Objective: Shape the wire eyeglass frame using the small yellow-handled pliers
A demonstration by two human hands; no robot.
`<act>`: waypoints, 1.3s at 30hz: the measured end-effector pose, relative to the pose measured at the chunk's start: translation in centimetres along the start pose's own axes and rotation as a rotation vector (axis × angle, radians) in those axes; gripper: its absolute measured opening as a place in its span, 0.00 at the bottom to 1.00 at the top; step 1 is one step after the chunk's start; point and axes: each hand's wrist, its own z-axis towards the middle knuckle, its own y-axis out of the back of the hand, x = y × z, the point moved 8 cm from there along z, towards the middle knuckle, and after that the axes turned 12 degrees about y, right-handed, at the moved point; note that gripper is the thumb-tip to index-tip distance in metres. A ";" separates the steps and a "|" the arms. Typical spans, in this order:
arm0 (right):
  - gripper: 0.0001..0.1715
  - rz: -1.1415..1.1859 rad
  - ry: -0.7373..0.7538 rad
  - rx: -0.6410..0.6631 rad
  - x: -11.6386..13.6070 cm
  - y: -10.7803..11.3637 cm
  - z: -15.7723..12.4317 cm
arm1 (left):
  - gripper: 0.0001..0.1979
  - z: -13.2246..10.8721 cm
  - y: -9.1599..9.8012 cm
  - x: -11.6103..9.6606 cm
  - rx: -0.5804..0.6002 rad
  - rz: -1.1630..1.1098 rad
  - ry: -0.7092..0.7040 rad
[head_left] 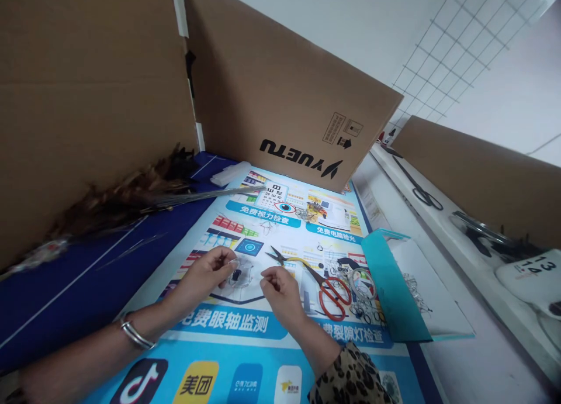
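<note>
My left hand (215,268) is closed in a pinch over the printed sheet, a thin, pale wire-like strand (237,262) showing at its fingertips. A short way to the right, my right hand (280,290) pinches too; whatever lies between its fingers is too small to make out. Just beyond it rest scissors with red-orange handles (335,299) and a dark-tipped tool with a yellow handle (277,255). Small wire pieces (366,307) lie heaped beside the scissors, near a round patterned item (363,283).
A teal open box (390,299) at the right holds more wire bits (414,290). Brown feathers (131,185) and thin rods (214,194) lie at the left. Cardboard walls (280,76) close off the back. Black scissors (427,198) sit on a white ledge.
</note>
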 end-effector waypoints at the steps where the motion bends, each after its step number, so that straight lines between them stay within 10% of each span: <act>1: 0.10 -0.012 0.006 0.009 0.1 -0.1 0.0 | 0.13 0.1 -0.1 0.1 0.007 0.003 0.002; 25: 0.04 0.007 -0.090 0.053 0.3 -1.1 0.8 | 0.12 -0.3 -1.8 0.3 0.157 -0.011 0.062; 39: 0.12 0.251 -0.261 0.000 -0.8 -1.4 0.8 | 0.28 -0.7 -2.3 0.9 0.166 0.218 -0.035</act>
